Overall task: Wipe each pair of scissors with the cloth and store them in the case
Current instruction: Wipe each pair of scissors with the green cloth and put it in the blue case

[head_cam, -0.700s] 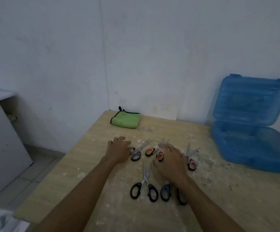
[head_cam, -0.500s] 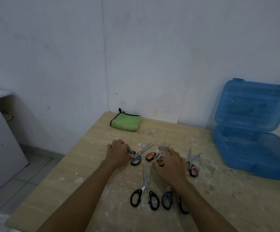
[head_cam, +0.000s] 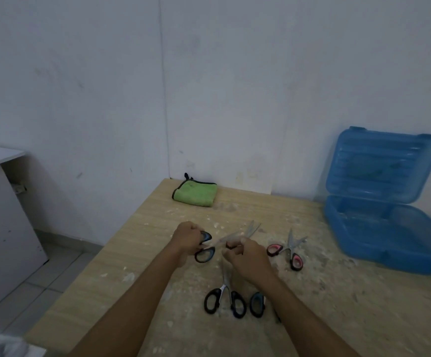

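Blue-and-black scissor handles point(head_cam: 204, 249) are gripped in the curled fingers of the left hand point(head_cam: 187, 240), while an orange-handled pair point(head_cam: 245, 234) is clamped by the right hand point(head_cam: 248, 258). Three further pairs are left on the dusty wooden table point(head_cam: 338, 305). A folded green cloth point(head_cam: 196, 193) is seen far left; an open blue plastic case point(head_cam: 389, 222) far right.
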